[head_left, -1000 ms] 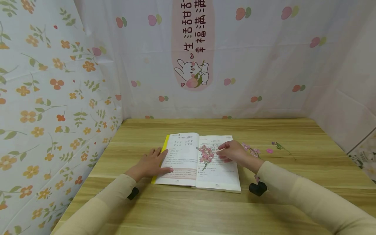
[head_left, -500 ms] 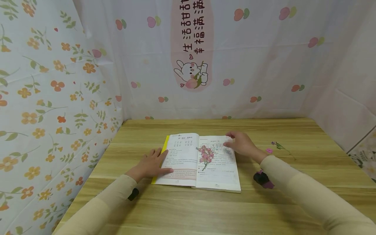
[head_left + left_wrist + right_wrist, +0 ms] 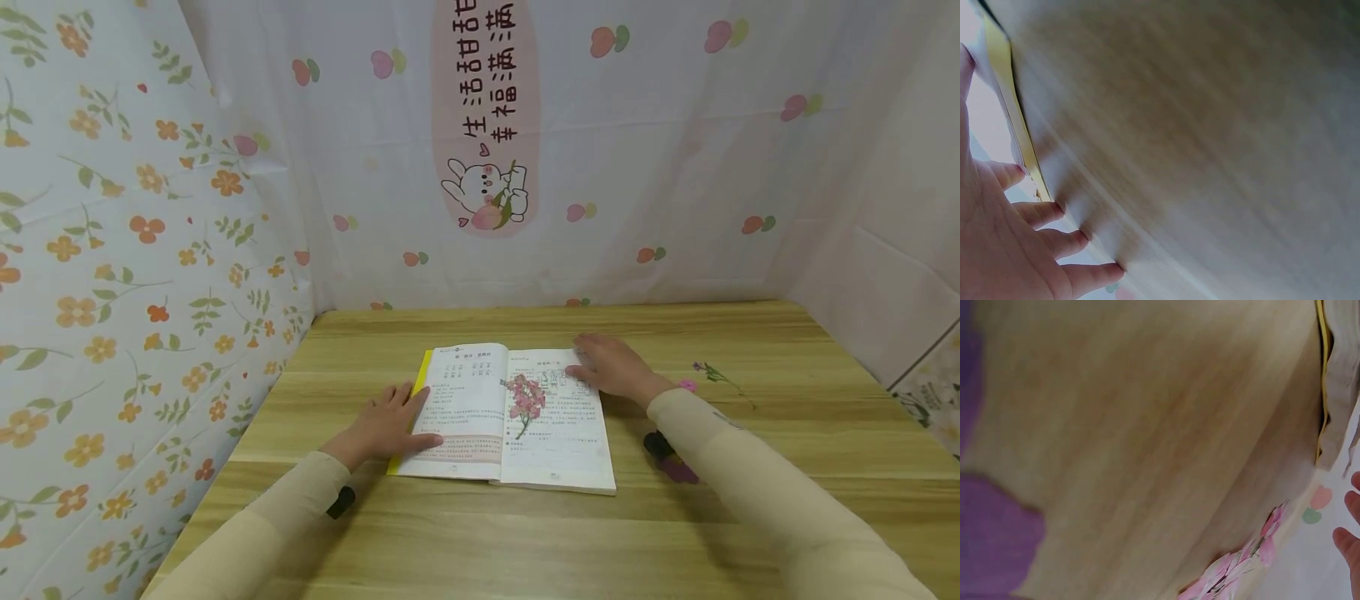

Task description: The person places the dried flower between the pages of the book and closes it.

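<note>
An open book point(image 3: 555, 454) with a yellow cover edge lies on the wooden table. A pink flower sprig point(image 3: 527, 398) with a green stem rests on its right page, beside the central fold. My left hand point(image 3: 382, 427) lies at the book's left edge, thumb across the left page and fingers spread; in the left wrist view its fingertips point(image 3: 1088, 236) reach down to the table past the yellow edge. Over the top right corner of the right page is my right hand point(image 3: 618, 367), fingers loosely bent and thumb over the paper.
Right of the book lie a small pink blossom point(image 3: 687, 385) and a thin purple-tipped sprig point(image 3: 716, 374). Purple petals point(image 3: 678, 471) show beneath my right wrist. Another pink flower cluster point(image 3: 1229, 575) appears in the right wrist view. A patterned curtain point(image 3: 637, 167) hangs behind the table.
My right hand has drawn away from the pink sprig toward the page's upper right corner. The sprig stays on the page, and my left hand keeps its place.
</note>
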Demonstrator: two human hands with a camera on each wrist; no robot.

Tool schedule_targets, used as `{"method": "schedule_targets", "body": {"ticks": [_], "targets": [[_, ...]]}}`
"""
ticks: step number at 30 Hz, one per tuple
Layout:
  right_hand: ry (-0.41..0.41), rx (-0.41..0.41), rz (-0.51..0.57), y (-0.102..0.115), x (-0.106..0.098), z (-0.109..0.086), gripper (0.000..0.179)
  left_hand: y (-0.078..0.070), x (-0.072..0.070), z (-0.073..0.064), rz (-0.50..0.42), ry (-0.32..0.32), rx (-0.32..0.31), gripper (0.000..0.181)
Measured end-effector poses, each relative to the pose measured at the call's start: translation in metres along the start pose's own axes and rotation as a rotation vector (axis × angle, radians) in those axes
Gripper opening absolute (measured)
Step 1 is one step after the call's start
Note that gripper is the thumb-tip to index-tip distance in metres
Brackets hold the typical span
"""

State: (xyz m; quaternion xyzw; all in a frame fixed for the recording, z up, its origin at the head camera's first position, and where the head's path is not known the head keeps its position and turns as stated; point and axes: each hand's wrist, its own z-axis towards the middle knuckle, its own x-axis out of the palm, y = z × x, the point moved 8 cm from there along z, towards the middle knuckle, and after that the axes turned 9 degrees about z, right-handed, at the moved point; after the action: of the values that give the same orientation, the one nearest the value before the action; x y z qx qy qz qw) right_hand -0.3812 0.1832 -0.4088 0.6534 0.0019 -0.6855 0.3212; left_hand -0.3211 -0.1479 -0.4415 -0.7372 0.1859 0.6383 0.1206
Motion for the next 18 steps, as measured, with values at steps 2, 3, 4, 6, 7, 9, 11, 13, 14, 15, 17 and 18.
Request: {"method": "schedule_targets", "body": {"ticks": [2,3,4,6,7,9,11,13,14,15,17,18], "targets": [[0.021,0.0,-0.028,-0.003,0.002,0.001,0.067,0.0,0.001,0.0,0.008,-0.001,0.0,0.097],[0.031,0.004,-0.036,-0.005,0.004,0.001,0.068,0.0,0.001,0.001,0.01,-0.001,-0.001,0.097],[0.042,0.007,-0.047,-0.006,0.005,0.001,0.068,0.0,0.001,0.001,0.009,-0.001,-0.002,0.097],[0.058,0.005,-0.064,-0.007,0.007,0.001,0.069,0.001,0.002,0.001,0.005,0.0,-0.006,0.098],[0.065,0.004,-0.07,-0.008,0.008,0.001,0.069,0.001,0.002,0.001,0.001,0.0,-0.007,0.098],[0.073,-0.005,-0.081,-0.008,0.009,0.001,0.068,0.001,0.003,0.001,-0.005,0.0,-0.008,0.098],[0.077,-0.02,-0.092,-0.007,0.01,0.0,0.065,0.002,0.003,0.001,-0.008,-0.001,-0.008,0.099],[0.077,-0.037,-0.103,-0.006,0.01,0.0,0.062,0.002,0.003,0.001,-0.008,0.0,-0.008,0.099],[0.077,-0.045,-0.109,-0.006,0.011,-0.001,0.061,0.002,0.003,0.001,-0.009,0.001,-0.008,0.099],[0.075,-0.05,-0.111,-0.005,0.011,-0.001,0.06,0.002,0.004,0.002,-0.009,0.002,-0.008,0.099],[0.068,-0.062,-0.12,-0.005,0.012,-0.001,0.059,0.002,0.004,0.002,-0.01,0.001,-0.008,0.099],[0.062,-0.068,-0.124,-0.005,0.012,0.0,0.058,0.002,0.004,0.002,-0.01,0.003,-0.009,0.099]]}}
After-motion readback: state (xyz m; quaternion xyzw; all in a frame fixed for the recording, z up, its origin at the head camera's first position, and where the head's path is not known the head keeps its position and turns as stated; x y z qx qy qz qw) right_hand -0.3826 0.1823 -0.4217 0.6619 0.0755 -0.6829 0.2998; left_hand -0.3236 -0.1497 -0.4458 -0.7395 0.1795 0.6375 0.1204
